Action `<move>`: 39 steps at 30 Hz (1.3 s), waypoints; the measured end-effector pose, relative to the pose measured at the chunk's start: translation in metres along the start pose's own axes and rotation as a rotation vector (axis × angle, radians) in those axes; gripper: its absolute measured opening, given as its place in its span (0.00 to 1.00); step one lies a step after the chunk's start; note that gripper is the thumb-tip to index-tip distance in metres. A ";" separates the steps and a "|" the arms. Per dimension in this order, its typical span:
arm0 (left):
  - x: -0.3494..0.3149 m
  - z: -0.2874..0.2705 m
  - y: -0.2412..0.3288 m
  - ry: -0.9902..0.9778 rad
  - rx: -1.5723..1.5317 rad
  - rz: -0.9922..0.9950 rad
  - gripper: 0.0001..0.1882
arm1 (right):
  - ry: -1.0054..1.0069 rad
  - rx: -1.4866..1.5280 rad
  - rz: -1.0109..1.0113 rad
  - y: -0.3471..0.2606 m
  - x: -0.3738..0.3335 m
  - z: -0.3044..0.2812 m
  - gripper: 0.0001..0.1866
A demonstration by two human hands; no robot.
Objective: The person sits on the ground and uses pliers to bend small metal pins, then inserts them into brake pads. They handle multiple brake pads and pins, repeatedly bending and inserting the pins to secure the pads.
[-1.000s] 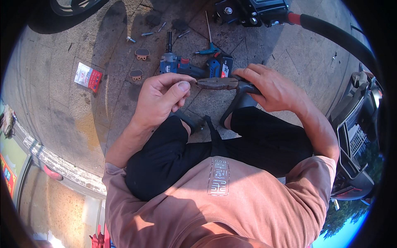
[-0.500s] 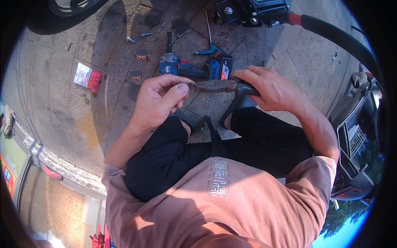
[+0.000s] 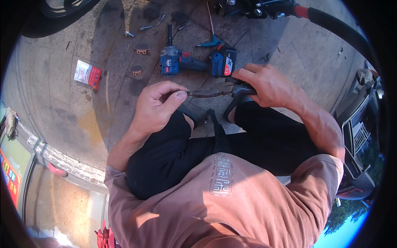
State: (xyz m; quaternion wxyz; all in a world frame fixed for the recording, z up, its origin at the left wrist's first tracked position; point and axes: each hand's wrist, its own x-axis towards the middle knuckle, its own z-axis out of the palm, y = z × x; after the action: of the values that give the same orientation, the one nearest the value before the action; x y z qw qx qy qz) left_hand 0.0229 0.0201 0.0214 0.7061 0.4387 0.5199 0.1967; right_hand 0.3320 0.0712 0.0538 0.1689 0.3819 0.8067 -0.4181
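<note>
My right hand (image 3: 266, 86) is closed round the dark handles of a pair of pliers (image 3: 213, 89), whose jaws point left. At the jaw tips, my left hand (image 3: 160, 103) pinches a small thin dark piece between thumb and forefinger; its kind is too small to make out. Beyond my hands a blue cordless impact wrench (image 3: 169, 60) lies on the ground, its battery (image 3: 225, 62) to the right. Two brake pads (image 3: 141, 48) rest left of the wrench, one nearer than the other.
Several bolts (image 3: 146, 28) are scattered at the far side, near a teal T-handle hex key (image 3: 213, 41). A red-and-white packet (image 3: 87, 75) lies to the left. A wheel (image 3: 62, 10) stands far left, and a dark vehicle (image 3: 357, 140) is at the right.
The pliers have turned in my right hand, so their jaws show at a different angle. My left fingers stay by the jaw tips. The whole view has shifted slightly.
</note>
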 end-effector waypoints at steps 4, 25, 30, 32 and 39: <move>0.001 0.001 -0.002 -0.024 -0.051 -0.026 0.09 | -0.021 -0.011 0.010 0.004 0.000 -0.002 0.30; 0.006 0.008 0.002 -0.124 0.024 -0.007 0.09 | -0.043 -0.007 0.012 0.005 -0.012 -0.012 0.29; 0.009 0.007 0.002 -0.171 0.058 0.032 0.09 | 0.016 -0.044 -0.034 0.001 -0.013 -0.013 0.24; 0.011 0.004 -0.001 -0.166 -0.036 -0.030 0.09 | 0.026 -0.142 -0.040 -0.003 -0.009 -0.014 0.23; 0.007 -0.031 -0.016 0.055 -0.849 -0.150 0.12 | -0.112 -0.017 0.164 -0.008 0.019 -0.041 0.21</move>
State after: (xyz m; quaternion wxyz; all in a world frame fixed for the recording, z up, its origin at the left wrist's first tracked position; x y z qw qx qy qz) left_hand -0.0049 0.0293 0.0020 0.8221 0.0649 0.4422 0.3527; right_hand 0.3158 0.1100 0.0709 0.2505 0.4212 0.7657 -0.4165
